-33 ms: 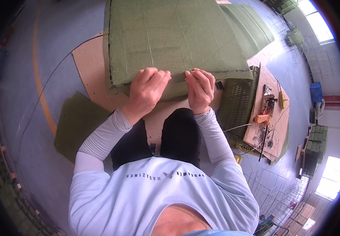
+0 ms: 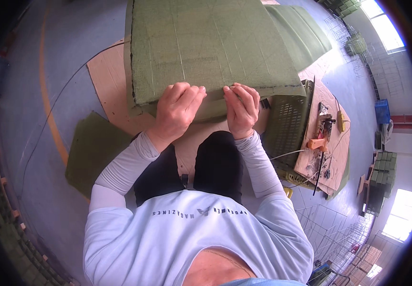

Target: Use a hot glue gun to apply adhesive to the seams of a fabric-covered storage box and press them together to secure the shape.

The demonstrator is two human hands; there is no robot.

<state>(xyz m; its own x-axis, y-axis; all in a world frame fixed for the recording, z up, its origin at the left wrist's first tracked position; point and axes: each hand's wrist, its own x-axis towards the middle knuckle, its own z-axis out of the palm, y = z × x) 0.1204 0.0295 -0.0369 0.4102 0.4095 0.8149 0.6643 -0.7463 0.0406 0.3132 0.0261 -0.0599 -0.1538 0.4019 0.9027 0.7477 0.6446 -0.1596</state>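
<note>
A large green mesh-like fabric panel [image 2: 206, 43] lies in front of me, with dark lines along its left and near edges and pale streaks running down it. At the middle of its near edge, my left hand [image 2: 176, 107] pinches the fabric between thumb and bent fingers. A short gap to the right, my right hand [image 2: 242, 108] pinches the same edge. Between and below the hands, the edge hangs down a little. The undersides of both grips are hidden.
Brown cardboard [image 2: 108, 78] lies beneath the panel. To the right stands a green perforated crate [image 2: 284, 121], beside cardboard bearing an orange-handled tool [image 2: 316, 144] and scissors [image 2: 327, 174]. Another green sheet [image 2: 94, 152] lies at left. A cable [image 2: 56, 97] crosses the floor; wire racks [image 2: 330, 229] stand lower right.
</note>
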